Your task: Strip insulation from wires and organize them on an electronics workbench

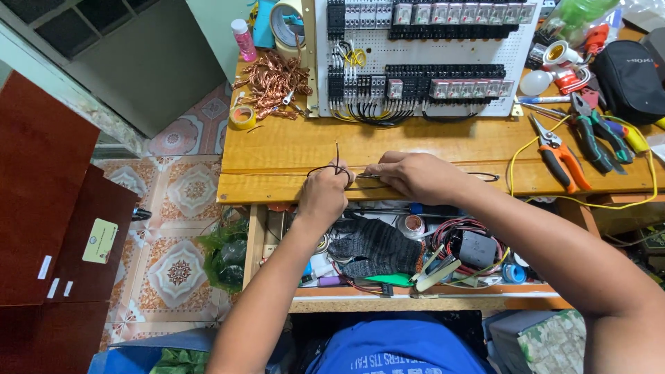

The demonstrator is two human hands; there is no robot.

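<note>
My left hand [324, 192] and my right hand [410, 175] rest close together at the front edge of the wooden workbench [277, 149]. Both pinch a thin black wire [337, 166] that loops and sticks up between the fingers; its far end trails right along the bench to a small loop [488, 176]. Beyond the hands stands a white perforated panel [422, 55] carrying rows of black relays and terminal blocks with black and yellow wiring.
A pile of stripped copper wire [271, 83], tape rolls [242, 116] and a pink bottle [244, 39] lie at the left. Orange-handled cutters [561, 156], green pliers [592, 135], a black pouch [632, 79] and a yellow cable [589, 201] sit right. An open drawer [388, 256] below holds a grey glove and parts.
</note>
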